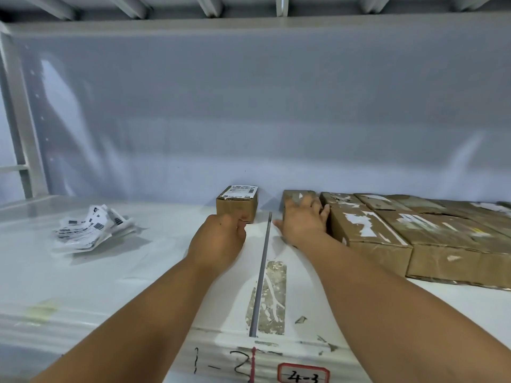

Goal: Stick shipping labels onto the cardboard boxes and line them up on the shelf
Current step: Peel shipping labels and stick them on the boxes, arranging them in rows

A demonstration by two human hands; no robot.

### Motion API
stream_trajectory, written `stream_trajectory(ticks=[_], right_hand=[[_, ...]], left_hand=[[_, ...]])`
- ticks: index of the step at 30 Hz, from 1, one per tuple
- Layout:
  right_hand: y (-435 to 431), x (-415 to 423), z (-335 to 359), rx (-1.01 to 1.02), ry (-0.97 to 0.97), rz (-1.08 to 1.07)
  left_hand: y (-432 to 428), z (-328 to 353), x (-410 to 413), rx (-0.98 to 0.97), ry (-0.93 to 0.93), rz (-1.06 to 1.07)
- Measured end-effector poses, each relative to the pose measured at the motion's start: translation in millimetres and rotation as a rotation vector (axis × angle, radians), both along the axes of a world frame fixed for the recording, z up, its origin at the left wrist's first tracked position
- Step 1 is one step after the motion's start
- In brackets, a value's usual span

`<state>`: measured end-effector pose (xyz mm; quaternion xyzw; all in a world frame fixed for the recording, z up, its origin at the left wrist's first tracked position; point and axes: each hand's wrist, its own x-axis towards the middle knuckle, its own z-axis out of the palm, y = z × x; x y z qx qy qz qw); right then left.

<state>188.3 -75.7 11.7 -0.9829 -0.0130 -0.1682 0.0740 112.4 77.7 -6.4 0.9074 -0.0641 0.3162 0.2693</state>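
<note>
Just beyond the knuckles of the left hand (218,239) stands the labelled box (237,207), its white shipping label (241,191) on top and folding a little over the front edge. That hand's fingers are curled in together with nothing seen inside them, and they meet the lower front of the box.

Across the dark seam (264,272) in the shelf (138,272), the right hand (302,219) lies flat with fingers spread apart on an unlabelled box (297,197). Its thumb points back toward the seam. Its outer fingertips reach the next box (367,233), which sits tight against the right side of that hand and blocks any way rightward. Past it more worn boxes (448,244) run on in close rows toward the edge of view, their tops scarred with torn white paper.

Well to the left of the left hand lies a crumpled heap of label sheets (88,228). Between the two forearms, nearer the body than either hand, a patch of old grey tape (269,297) straddles the seam. Below it the shelf's front lip carries handwritten numbers (221,366) and a red-framed tag (302,375). Behind both boxes hangs a cloudy plastic sheet (249,106)
</note>
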Motion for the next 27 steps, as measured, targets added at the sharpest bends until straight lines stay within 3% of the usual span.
stream_trajectory(ticks=[4,12,15,18,22,27], right_hand=[[0,-4,3,0.075,-0.096,-0.001],[4,-58,18,0.056,-0.051,-0.035],[2,-102,27,0.155,-0.128,-0.012],[5,-140,31,0.202,-0.195,0.021],[8,-182,26,0.187,-0.259,0.130],[7,-208,12,0.162,-0.248,0.292]], left_hand=[[2,-1,1,-0.033,0.005,-0.013],[-6,5,-15,-0.071,-0.070,-0.022],[-16,12,-30,-0.236,0.034,-0.136],[-24,12,-51,-0.577,0.195,-0.316],[-28,8,-89,-0.821,0.191,-0.422],[-13,8,-119,-0.645,0.097,-0.195]])
